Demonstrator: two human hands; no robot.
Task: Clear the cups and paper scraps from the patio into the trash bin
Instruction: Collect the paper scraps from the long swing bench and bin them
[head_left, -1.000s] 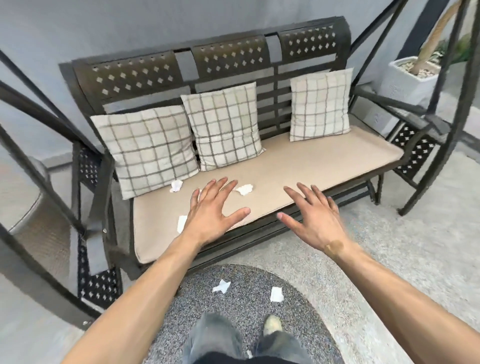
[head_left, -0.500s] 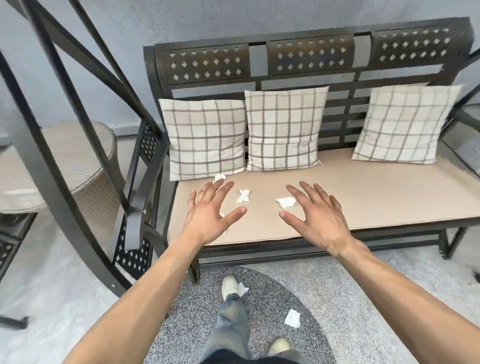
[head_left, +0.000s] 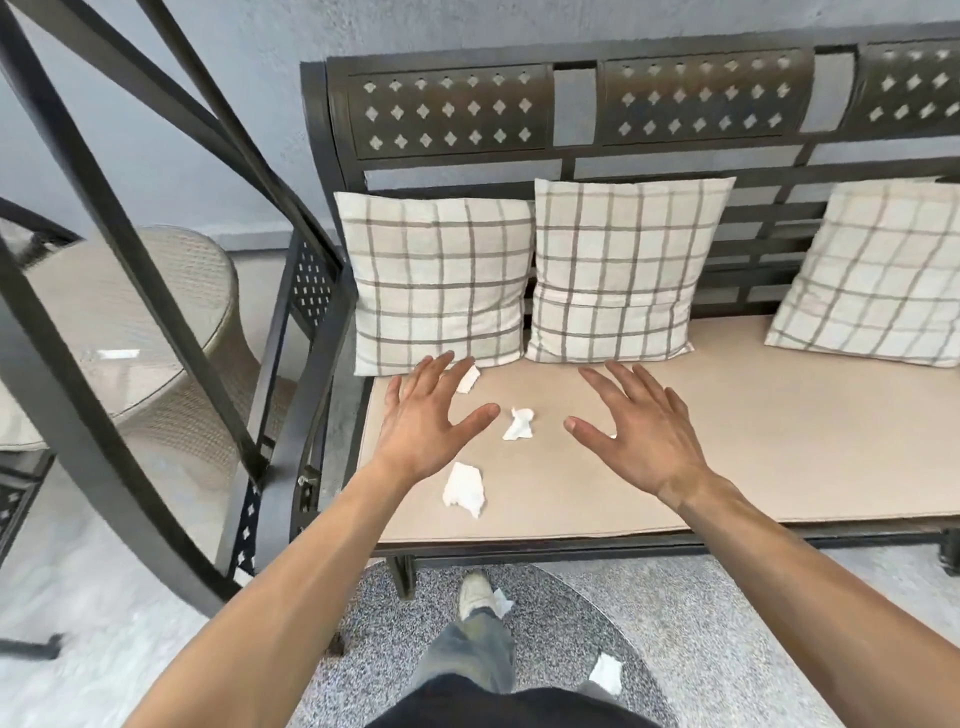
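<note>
Paper scraps lie on the beige seat cushion of the metal bench. One crumpled scrap sits between the two hands, just past the left thumb. A larger scrap lies beside the left wrist, and a third scrap shows partly from behind the left fingers. The left hand and the right hand hover over the cushion, fingers spread and straight, holding nothing. Below the arms, two more scraps rest on the grey round mat, one of them beside the person's shoe.
</note>
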